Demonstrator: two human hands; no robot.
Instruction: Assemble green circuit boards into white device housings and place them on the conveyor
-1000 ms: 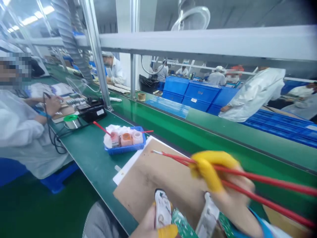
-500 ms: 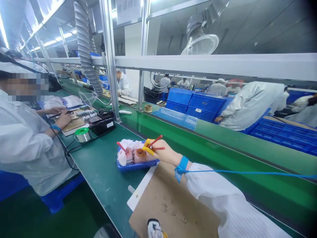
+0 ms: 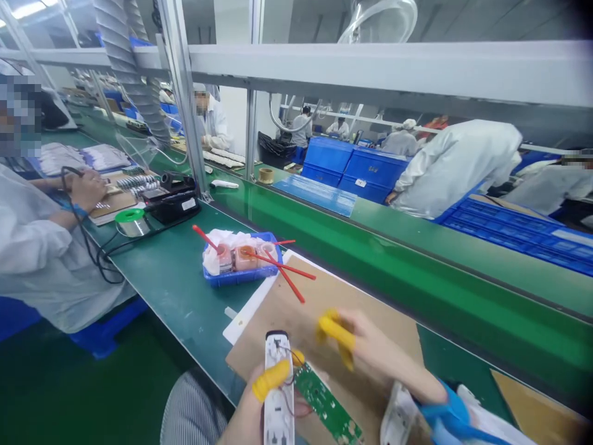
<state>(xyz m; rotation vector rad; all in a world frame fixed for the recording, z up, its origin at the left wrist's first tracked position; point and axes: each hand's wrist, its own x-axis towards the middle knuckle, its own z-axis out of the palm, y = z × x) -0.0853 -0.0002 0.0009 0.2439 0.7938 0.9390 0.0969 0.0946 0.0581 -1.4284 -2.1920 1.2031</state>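
Note:
In the head view my left hand (image 3: 250, 405), with yellow finger cots, grips a long white plastic housing (image 3: 278, 395). A green circuit board (image 3: 327, 405) sits beside the housing, joined to it by thin wires. My right hand (image 3: 356, 337), also in yellow finger cots and slightly blurred, hovers over the brown cardboard (image 3: 315, 296) with its fingers apart and nothing in them. A blue tray (image 3: 241, 278) beyond holds small jars (image 3: 245, 256) and white tissue. Several red sticks (image 3: 296, 269) lean in the jars or stick out over the tray's edge.
Near my right wrist lies another white plastic part (image 3: 398, 411). To the left, a co-worker (image 3: 32, 228) handles parts beside a solder spool (image 3: 132, 222) and a black device (image 3: 173, 201). A green conveyor belt (image 3: 370, 266) runs behind the bench, under a metal frame.
My right hand has let go of the red sticks at the tray and moved back toward me. My left hand, with the housing and circuit board, has come into view. The camera has tilted down.

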